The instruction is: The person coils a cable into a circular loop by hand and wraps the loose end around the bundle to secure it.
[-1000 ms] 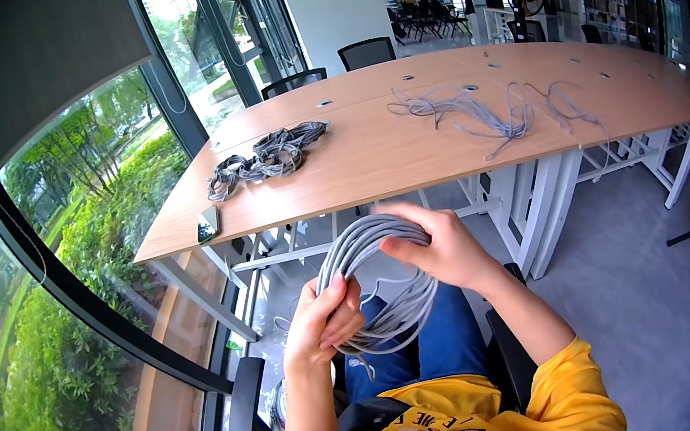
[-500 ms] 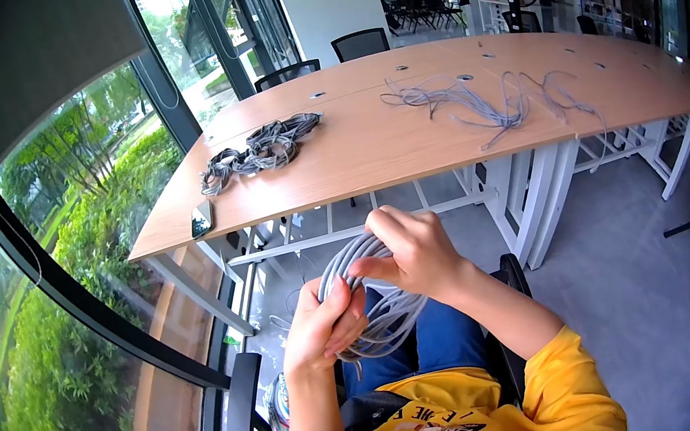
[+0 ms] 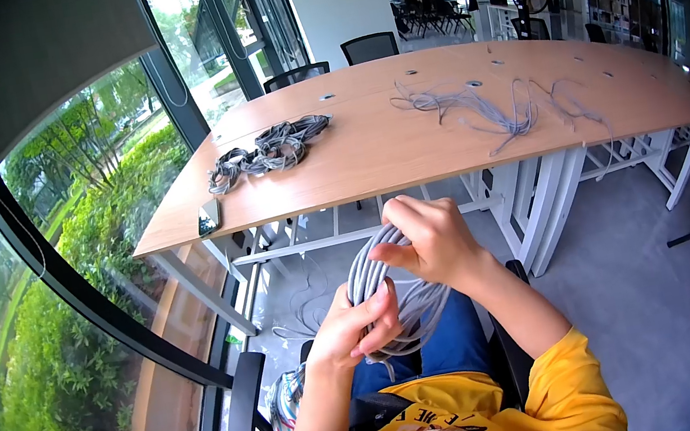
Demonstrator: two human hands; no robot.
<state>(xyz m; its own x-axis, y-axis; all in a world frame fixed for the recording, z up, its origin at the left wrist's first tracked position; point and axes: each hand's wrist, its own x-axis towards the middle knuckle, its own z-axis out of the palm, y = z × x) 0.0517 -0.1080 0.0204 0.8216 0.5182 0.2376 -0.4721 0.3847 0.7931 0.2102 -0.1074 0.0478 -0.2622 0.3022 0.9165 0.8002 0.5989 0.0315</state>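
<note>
A coil of grey cable [image 3: 364, 277] hangs upright above my lap, made of several loops. My left hand [image 3: 355, 328] is closed round the lower left side of the loops, thumb on top. At the upper right of the coil, my right hand [image 3: 431, 240] is closed on the loops, its thumb pointing left across them. Part of the coil is hidden behind both hands. Thin loose cable [image 3: 296, 329] trails at the left, beyond my left hand.
On the wooden table [image 3: 338, 175] lie bundled dark grey cables [image 3: 274, 148], a phone [image 3: 209, 217] and loose grey cables [image 3: 507, 120]. A chair armrest [image 3: 246, 401] is at my left. Windows line the left side; black chairs [image 3: 369, 48] stand behind the table.
My right hand first moved down and left along the coil, its fingers closing on the loops. Both hands and the coil then shifted slightly right.
</note>
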